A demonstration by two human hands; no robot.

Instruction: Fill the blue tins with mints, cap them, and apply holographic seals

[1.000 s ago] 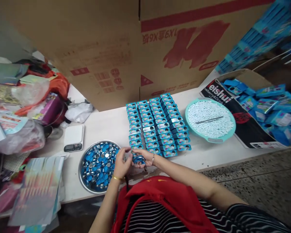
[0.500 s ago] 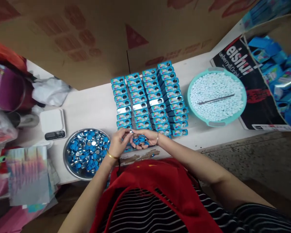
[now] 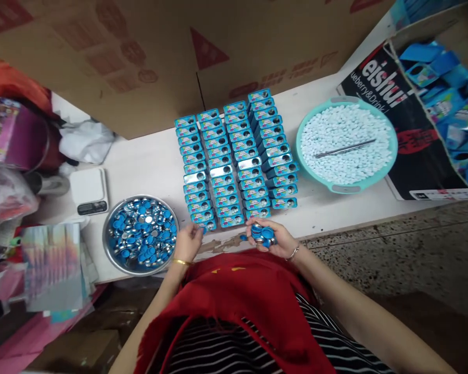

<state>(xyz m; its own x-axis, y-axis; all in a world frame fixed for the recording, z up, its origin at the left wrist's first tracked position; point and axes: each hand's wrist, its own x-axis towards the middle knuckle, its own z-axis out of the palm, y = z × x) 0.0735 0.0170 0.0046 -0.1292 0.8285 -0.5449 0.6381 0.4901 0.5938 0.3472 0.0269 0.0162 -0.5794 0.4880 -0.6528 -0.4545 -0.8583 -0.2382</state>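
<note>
My right hand [image 3: 283, 240] is palm up at the table's front edge, its fingers curled round several blue-and-silver caps [image 3: 263, 235]. Fingers bent together, my left hand [image 3: 189, 242] reaches the front end of the nearest box in the left row; whatever is between its fingertips is hidden. Several rows of small blue printed boxes [image 3: 226, 201], each with a dark round spot at one end, stand on the table beyond both hands. A steel bowl [image 3: 106, 244] full of similar caps sits just left of my left hand.
To the right, a turquoise basin [image 3: 345, 189] holds white pellets with a metal tweezer-like tool [image 3: 345, 148] on top. Beyond it stands a carton [image 3: 398, 122] of blue boxes. A white scale [image 3: 88, 186] and shiny sheets [image 3: 52, 265] lie left. A large cardboard box [image 3: 159, 62] walls the back.
My hands have come apart. The right one moved right with its caps; the left one went from the right palm to the front box of the left row.
</note>
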